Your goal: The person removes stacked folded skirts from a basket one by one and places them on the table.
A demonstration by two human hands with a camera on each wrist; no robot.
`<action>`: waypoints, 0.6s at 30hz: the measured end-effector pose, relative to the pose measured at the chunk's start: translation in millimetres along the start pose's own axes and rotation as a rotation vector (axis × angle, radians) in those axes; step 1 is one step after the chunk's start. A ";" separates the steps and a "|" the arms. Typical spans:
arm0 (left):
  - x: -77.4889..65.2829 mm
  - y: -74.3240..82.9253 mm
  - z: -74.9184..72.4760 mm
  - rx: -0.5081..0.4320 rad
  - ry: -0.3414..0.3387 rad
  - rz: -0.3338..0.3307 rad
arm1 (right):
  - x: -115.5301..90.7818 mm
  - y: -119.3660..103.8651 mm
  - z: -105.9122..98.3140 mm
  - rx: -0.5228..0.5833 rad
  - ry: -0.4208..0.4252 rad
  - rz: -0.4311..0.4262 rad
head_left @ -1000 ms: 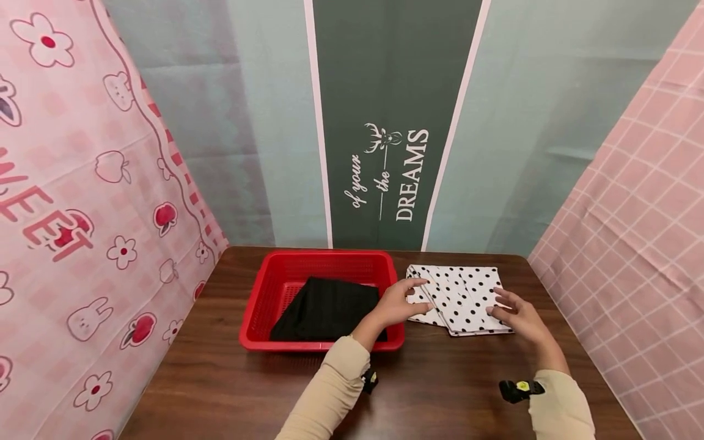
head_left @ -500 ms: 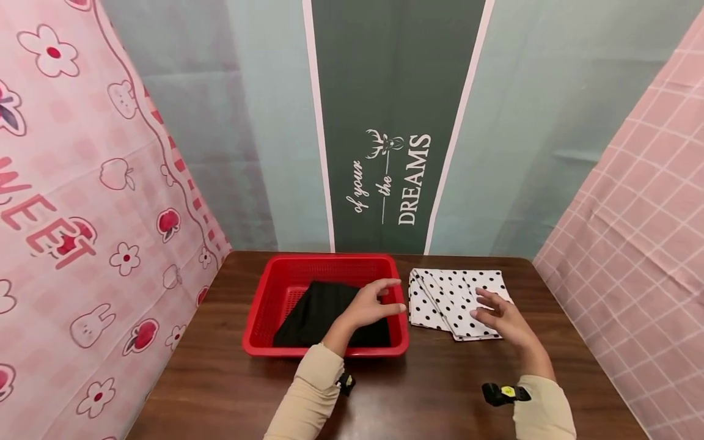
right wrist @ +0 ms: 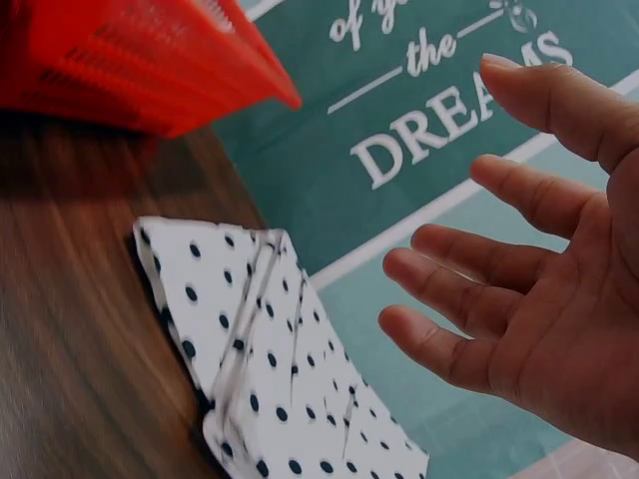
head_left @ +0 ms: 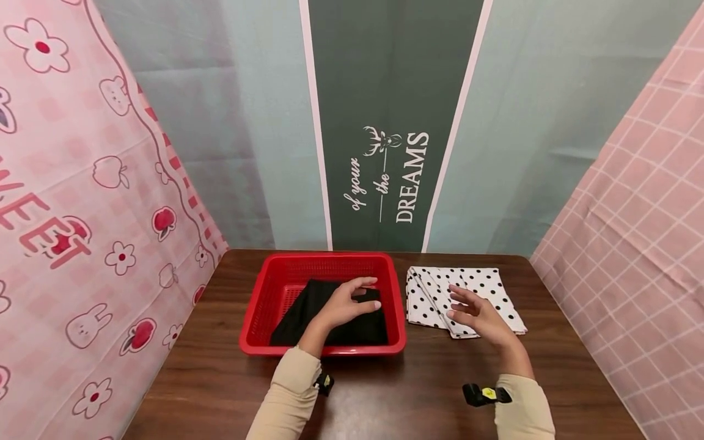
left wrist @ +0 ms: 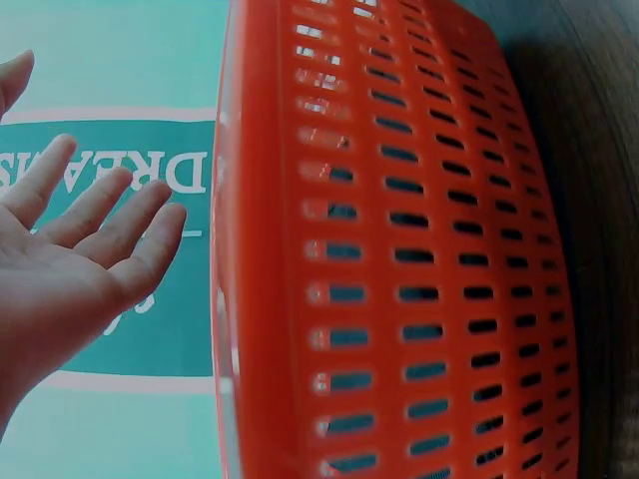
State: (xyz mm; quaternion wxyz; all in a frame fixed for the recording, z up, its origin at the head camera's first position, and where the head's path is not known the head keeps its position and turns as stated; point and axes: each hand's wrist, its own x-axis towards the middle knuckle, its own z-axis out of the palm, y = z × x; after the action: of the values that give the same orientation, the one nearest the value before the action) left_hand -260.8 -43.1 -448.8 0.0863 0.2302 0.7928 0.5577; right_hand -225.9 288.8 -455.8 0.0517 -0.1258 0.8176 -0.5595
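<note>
My left hand (head_left: 342, 307) hovers over the red plastic basket (head_left: 250, 318), its fingers loosely spread and holding nothing. Inside the basket lies a folded black cloth (head_left: 308, 311), partly covered by that hand in the head view. To the right, a folded white cloth with black dots (head_left: 489, 284) lies flat on the table. Above its front left part is my right hand (head_left: 484, 318), relaxed, with nothing between thumb and fingers. The right wrist view shows the dotted cloth (right wrist: 270, 349) apart from the right hand (right wrist: 539, 269). In the left wrist view the basket's slotted side (left wrist: 419, 269) stands beside the left hand (left wrist: 80, 239).
The brown wooden table (head_left: 407, 397) carries the basket and the dotted cloth. A green curtain with lettering (head_left: 385, 91) hangs behind it. Pink printed cloth (head_left: 110, 232) stands at the left, and pink checked cloth (head_left: 638, 244) at the right.
Both hands have moved left. The left hand went from beside the dotted cloth to over the basket; the right shifted from the dotted cloth's right edge to over it.
</note>
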 end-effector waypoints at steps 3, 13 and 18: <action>-3.1 -2.0 -7.8 -0.021 0.006 -0.015 | 5.9 -6.0 7.4 0.025 -0.004 -0.015; -25.0 14.9 -38.7 -0.062 -0.013 -0.052 | 23.2 -20.3 32.5 0.092 -0.041 -0.056; -35.8 19.5 -56.8 -0.049 0.010 -0.071 | 36.3 -29.1 48.0 0.120 -0.081 -0.068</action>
State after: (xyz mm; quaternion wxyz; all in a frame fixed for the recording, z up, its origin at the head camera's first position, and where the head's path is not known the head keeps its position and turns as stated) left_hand -246.5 -102.3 -414.4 0.1078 0.1969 0.7869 0.5748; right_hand -245.7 225.9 -444.5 0.0730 -0.1728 0.7751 -0.6034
